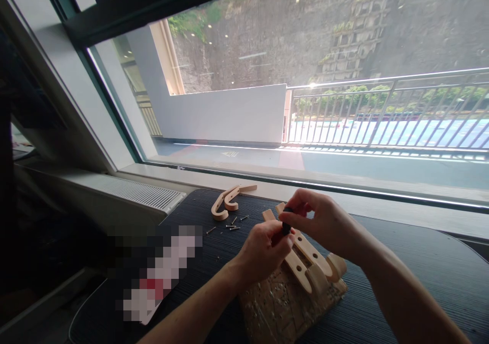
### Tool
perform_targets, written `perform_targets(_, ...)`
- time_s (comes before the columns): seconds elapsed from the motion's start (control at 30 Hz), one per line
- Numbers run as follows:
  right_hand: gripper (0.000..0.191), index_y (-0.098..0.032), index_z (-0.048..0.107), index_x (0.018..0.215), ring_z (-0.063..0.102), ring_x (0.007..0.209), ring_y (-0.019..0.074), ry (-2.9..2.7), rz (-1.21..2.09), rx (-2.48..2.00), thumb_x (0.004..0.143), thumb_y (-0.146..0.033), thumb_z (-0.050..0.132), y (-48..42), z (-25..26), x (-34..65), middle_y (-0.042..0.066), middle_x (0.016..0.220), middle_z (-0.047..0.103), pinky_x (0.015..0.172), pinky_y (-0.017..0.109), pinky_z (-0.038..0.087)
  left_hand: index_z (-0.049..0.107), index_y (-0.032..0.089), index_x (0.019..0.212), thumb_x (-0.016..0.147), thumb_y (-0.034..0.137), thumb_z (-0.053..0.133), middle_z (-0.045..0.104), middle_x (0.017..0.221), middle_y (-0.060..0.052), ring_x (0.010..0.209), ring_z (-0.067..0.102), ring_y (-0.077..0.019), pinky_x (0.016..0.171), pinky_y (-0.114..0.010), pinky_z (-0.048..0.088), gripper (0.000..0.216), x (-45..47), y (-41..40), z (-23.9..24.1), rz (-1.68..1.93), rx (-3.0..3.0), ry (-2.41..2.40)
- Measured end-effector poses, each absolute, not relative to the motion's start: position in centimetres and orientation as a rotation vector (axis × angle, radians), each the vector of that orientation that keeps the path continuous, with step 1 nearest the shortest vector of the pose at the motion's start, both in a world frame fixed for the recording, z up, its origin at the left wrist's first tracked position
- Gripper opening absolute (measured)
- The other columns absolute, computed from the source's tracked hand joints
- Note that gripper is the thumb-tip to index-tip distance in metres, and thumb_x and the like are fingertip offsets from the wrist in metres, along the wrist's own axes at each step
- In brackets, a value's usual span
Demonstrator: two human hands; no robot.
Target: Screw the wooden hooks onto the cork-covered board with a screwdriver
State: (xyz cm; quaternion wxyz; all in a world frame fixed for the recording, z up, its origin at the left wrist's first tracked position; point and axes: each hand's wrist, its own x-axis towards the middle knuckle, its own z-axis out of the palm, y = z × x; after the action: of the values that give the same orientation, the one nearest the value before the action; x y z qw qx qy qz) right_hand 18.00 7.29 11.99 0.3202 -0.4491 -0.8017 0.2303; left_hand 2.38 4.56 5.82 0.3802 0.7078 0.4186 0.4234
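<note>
Near the middle, my right hand is closed, pinching the top of a small black cylindrical piece, possibly a stubby screwdriver handle. My left hand is also closed, thumb and fingers round the lower end of the same piece. Whatever lies inside its fingertips is hidden. Under both hands lie pale wooden hooks side by side; the nearer hook and the farther hook have round holes and curved ends. They rest on a pitted brown block, its surface scratched and full of small holes.
Two more wooden hooks lie at the back of the dark ribbed table. Several loose screws are scattered in front of them. A blurred pinkish packet lies on the left. Behind stand a window sill and a large window.
</note>
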Motion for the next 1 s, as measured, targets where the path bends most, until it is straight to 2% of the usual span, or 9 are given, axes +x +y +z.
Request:
perform_targets(0.2,0.018,-0.024,0.07,0.093,0.061,0.08,0.0153,-2.186,0.674,-0.935,0.082,-0.027,0.056,7.07,12.64,18.35,0.001,0.094,0.067,0.067,0.027,0.047,0.055,0.014,0.074,0.084,0.022,0.048,0.043,0.063,0.004,0.059,0.037,-0.0084,0.055,-0.021,0.031,0.015,2.31,4.53,5.81,1.055,1.839,1.059)
perform_targets(0.33,0.018,-0.022,0.071,0.091,0.062,0.08,0.0162,-2.16,0.727,-0.908,0.083,-0.027,0.057,7.35,12.49,18.45,0.002,0.087,0.068,0.07,0.027,0.048,0.058,0.014,0.081,0.085,0.022,0.047,0.048,0.067,0.003,0.062,0.04,-0.009,0.058,-0.021,0.033,0.014,2.27,4.59,5.6,1.053,1.861,1.076)
perform_targets(0.53,0.013,-0.021,0.069,0.086,0.062,0.077,0.016,-2.119,0.741,-0.949,0.079,-0.028,0.06,7.49,12.27,18.23,0.001,0.083,0.068,0.071,0.029,0.048,0.054,0.015,0.073,0.084,0.021,0.048,0.042,0.061,0.005,0.058,0.037,-0.0078,0.054,-0.02,0.031,0.014,2.41,4.57,5.69,1.063,1.864,1.095)
perform_targets(0.8,0.022,-0.02,0.064,0.078,0.058,0.065,0.0157,-2.085,0.638,-1.113,0.077,-0.042,0.062,7.59,11.69,17.7,0.001,0.071,0.065,0.061,0.03,0.047,0.049,0.015,0.066,0.083,0.021,0.049,0.04,0.059,0.006,0.057,0.034,-0.0074,0.052,-0.02,0.029,0.018,2.37,4.67,5.68,1.083,1.849,1.089)
perform_targets(1.0,0.023,-0.028,0.068,0.101,0.061,0.075,0.0151,-2.204,0.685,-1.037,0.081,-0.032,0.058,7.0,12.24,18.15,-0.001,0.093,0.069,0.067,0.029,0.048,0.047,0.015,0.068,0.083,0.021,0.048,0.039,0.059,0.006,0.057,0.033,-0.0076,0.052,-0.02,0.028,0.016,2.15,4.81,5.39,1.056,1.847,1.077)
